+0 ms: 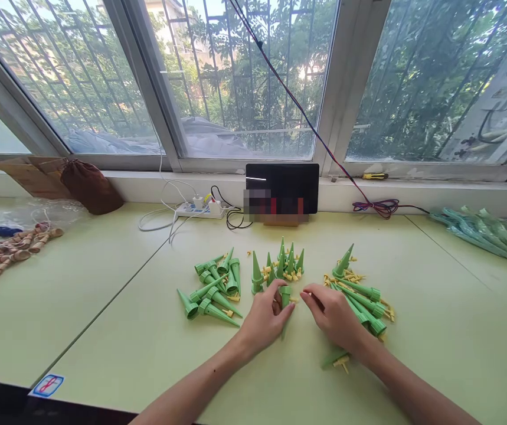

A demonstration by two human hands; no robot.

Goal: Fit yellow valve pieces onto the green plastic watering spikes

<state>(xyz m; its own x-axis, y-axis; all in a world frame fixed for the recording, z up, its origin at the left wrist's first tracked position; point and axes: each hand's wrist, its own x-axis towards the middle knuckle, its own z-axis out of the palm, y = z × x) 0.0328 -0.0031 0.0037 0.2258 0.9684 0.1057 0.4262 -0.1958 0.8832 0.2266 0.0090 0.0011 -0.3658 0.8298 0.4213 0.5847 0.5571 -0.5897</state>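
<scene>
Between the fingers and thumb of my left hand is a green plastic plant-watering spike, its wide ribbed end up and its point down. A small yellow piece juts from the spike's side. My right hand is just to the right, fingertips pinched together; whatever they hold, if anything, is too small to make out. Behind my hands several green spikes stand points up with yellow pieces among them. Beneath my right forearm lies a blurred spike beside a yellow T-shaped valve.
Loose spikes lie piled on the left and right, with yellow pieces mixed in. Further back are a dark tablet screen, a power strip and cables. Wooden pieces lie far left; plastic bags lie far right.
</scene>
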